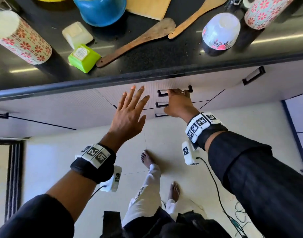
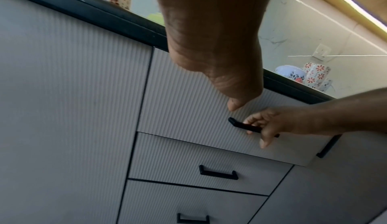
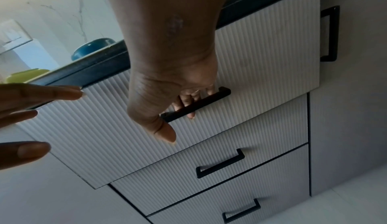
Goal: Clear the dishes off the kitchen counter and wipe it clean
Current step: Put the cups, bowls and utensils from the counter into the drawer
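Observation:
On the black counter (image 1: 147, 55) lie two wooden spatulas (image 1: 138, 40), a green container (image 1: 84, 58), a white container (image 1: 77, 34), a blue bowl (image 1: 101, 9), an upturned floral bowl (image 1: 219, 31), two floral canisters (image 1: 22, 38) and a wooden board (image 1: 147, 6). My right hand (image 1: 179, 102) grips the black handle (image 3: 196, 104) of the top drawer (image 3: 261, 53), which stands slightly pulled out. My left hand (image 1: 130, 109) hovers open, fingers spread, before the drawer front left of the handle.
Two more drawers (image 2: 209, 166) with black handles sit below the top one. A cabinet door (image 1: 253, 75) with a handle is to the right. Crumbs dot the counter near its front edge. A person's bare feet (image 1: 147, 158) stand on the pale floor.

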### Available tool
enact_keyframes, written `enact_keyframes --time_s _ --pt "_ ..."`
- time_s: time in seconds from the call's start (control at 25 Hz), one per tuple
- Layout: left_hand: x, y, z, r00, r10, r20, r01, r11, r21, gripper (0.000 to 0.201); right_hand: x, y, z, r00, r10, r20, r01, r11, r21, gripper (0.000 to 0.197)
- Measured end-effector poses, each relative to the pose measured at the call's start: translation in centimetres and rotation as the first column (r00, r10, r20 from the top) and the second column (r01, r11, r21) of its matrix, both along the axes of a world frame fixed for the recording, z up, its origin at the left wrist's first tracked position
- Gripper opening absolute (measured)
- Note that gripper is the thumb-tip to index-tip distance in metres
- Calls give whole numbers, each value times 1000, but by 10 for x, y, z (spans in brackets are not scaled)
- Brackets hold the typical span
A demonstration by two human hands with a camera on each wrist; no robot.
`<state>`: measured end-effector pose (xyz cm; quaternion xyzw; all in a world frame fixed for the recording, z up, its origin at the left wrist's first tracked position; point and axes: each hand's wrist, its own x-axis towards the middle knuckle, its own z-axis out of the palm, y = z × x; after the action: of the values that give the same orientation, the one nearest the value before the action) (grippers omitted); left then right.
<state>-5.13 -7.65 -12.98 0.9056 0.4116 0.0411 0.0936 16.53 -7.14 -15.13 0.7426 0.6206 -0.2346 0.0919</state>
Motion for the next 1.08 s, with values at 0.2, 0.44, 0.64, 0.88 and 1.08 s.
enact_keyframes --time_s 0.2,0.44,0.64,0.88,1.08 --pt "-33 -38 1 989 150 14 -150 989 -16 77 4 -43 16 994 85 -62 -84 996 24 70" --pt "-40 -98 5 961 276 -9 -276 961 -26 78 3 -134 44 948 145 -283 -152 988 -3 50" --pt "-33 -162 12 917 391 80 -385 920 -78 69 24 -208 73 926 288 -244 -96 805 585 28" --pt "-48 -225 16 914 397 -83 -406 896 -182 67 39 -282 49 963 254 -93 -249 966 69 65" --pt "-62 -264 25 938 299 -175 -342 878 -336 75 25 -326 60 962 225 -156 -232 973 -24 58"
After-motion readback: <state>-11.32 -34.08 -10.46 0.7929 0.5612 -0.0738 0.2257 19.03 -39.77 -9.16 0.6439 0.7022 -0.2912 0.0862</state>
